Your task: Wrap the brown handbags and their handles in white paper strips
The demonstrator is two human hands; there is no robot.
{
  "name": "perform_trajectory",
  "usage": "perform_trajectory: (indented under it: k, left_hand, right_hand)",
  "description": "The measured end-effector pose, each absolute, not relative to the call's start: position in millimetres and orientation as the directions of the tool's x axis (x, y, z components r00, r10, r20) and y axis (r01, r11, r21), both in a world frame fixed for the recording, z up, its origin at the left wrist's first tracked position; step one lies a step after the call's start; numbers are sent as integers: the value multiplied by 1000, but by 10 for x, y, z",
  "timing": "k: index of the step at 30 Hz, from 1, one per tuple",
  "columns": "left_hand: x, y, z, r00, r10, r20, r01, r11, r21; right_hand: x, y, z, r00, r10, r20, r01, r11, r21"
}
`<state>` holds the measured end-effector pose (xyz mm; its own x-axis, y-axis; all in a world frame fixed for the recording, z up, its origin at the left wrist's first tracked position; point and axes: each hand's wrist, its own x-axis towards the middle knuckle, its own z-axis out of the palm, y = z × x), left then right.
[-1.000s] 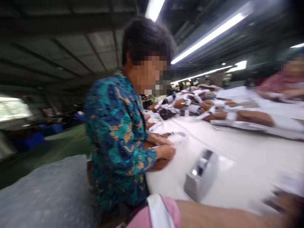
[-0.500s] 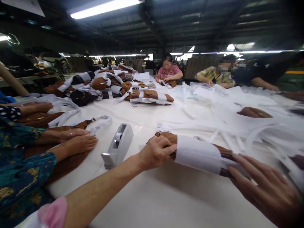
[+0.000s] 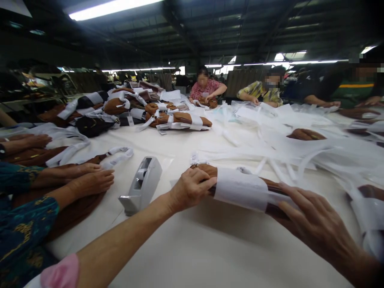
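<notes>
A brown leather handbag is held on edge over the white table, with a wide band of white paper around its middle. My left hand grips its left end with curled fingers. At the other end, my right hand has the bag between its long fingers on top and the thumb on the near side. The bag's underside and part of its right end are hidden by my right hand. Just left of my left hand stands a grey tape dispenser.
Wrapped brown and black bags form a pile at the back left. White wrapping sheets spread across the right. A co-worker's hands rest on a brown bag at left. Other people sit across the white table.
The view has turned slightly to the right, so things appear farther left. Both my hands stay on the handbag, with little change in their hold.
</notes>
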<state>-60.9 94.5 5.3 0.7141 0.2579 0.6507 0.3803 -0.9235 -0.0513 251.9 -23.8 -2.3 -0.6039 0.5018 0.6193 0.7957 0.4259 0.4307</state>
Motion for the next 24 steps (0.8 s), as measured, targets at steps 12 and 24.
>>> perform_trajectory:
  k: [12, 24]
  left_hand:
    - [-571, 1245, 271, 724, 207, 658, 464, -852, -243]
    - [-466, 1254, 258, 702, 222, 677, 404, -907, -122]
  right_hand:
    - [2511, 228, 366, -651, 438, 620, 759, 385, 525]
    - [2645, 269, 286, -650, 471, 596, 732, 597, 327]
